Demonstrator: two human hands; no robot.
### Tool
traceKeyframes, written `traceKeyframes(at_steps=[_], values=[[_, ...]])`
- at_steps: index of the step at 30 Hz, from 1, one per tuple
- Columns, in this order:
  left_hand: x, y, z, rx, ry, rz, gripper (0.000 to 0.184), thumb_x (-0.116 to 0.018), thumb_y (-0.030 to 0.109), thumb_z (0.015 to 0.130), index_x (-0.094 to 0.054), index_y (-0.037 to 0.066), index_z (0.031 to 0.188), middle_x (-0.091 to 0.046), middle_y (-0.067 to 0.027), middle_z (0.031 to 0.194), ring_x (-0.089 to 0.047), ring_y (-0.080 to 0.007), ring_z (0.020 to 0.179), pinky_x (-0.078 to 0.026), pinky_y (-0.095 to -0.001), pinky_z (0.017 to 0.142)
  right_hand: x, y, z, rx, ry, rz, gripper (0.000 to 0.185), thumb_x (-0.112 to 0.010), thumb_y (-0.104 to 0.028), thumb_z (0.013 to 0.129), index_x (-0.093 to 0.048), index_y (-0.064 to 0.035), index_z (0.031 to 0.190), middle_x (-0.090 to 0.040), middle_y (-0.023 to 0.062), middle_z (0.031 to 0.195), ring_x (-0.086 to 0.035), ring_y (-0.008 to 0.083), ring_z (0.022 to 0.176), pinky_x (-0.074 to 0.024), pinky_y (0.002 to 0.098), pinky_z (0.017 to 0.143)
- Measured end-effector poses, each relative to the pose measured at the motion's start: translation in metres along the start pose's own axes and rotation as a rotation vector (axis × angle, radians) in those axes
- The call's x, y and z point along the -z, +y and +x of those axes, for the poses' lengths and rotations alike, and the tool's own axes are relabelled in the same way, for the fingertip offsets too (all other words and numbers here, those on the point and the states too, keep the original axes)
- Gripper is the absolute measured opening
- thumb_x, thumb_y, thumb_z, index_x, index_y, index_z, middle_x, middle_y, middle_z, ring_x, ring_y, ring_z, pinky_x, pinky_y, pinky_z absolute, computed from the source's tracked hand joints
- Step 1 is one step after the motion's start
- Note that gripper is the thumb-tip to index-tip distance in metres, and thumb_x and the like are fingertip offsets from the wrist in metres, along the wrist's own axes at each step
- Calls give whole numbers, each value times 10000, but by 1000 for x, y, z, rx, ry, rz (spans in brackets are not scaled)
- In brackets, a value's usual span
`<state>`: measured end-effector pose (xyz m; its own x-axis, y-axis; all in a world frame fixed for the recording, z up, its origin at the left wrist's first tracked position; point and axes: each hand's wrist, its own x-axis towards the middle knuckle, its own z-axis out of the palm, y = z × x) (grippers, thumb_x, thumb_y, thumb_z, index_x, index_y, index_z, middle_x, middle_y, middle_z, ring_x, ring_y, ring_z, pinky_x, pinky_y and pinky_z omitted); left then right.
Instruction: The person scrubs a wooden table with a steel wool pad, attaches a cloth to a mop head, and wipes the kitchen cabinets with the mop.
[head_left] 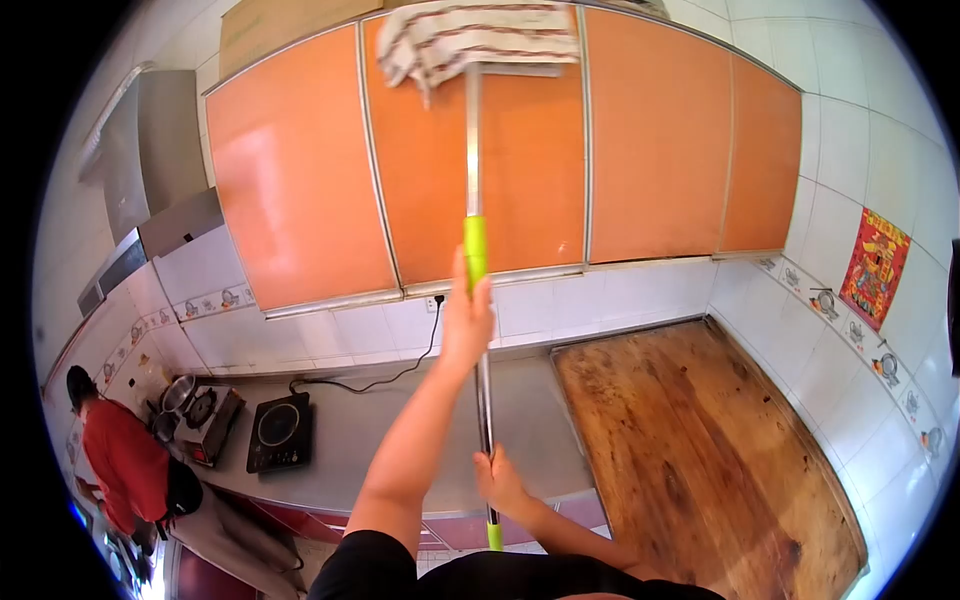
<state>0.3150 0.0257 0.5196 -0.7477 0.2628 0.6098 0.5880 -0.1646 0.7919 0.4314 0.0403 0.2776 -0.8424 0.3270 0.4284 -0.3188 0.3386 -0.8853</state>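
As fingers (460, 272) wrap the pole (474, 150), striped cloth (485, 38) above.

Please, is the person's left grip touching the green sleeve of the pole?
Touching. The head view shows the left grip closed around the lower part of the green sleeve.

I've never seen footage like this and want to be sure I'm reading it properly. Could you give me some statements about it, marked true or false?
1. The left hand holds the pole higher up than the right hand. True.
2. The cloth at the pole's upper end is plain blue. False: it is pale with darker stripes.
3. A person in a red top is at the left of the view. True.
4. The black hot plate sits on the wooden board. False: it sits on the metal countertop.
5. A red poster is on the tiled wall at right. True.
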Motion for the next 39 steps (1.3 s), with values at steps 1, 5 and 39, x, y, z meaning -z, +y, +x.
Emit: traceKeyframes(at_steps=[1, 5, 39], values=[[2, 2, -3, 19, 13, -57, 606, -443, 240, 988, -113, 206, 1496, -454, -22, 645, -438, -102, 444, -387, -273, 378, 4, -6, -3, 11, -6, -42, 287, -450, -313, 978, -415, -34, 924, -481, 54, 564, -512, 197, 482, -411, 359, 451], [-19, 14, -10, -3, 8, -84, 614, -425, 226, 995, -73, 187, 1497, -427, -3, 649, -408, -79, 426, -367, -240, 355, 40, -16, -8, -83, 17, -95, 351, -465, -369, 964, -446, -19, 947, -519, 121, 620, -551, 289, 568, -426, 408, 522], [-15, 12, -5, -123, -7, -197, 622, -403, 123, 963, -70, 162, 1487, -473, -104, 914, -455, -100, 458, -408, -233, 361, 62, -14, -7, -51, -58, -113, 398, -461, -395, 960, -432, 1, 977, -536, 180, 663, -576, 337, 625, -437, 436, 564]])
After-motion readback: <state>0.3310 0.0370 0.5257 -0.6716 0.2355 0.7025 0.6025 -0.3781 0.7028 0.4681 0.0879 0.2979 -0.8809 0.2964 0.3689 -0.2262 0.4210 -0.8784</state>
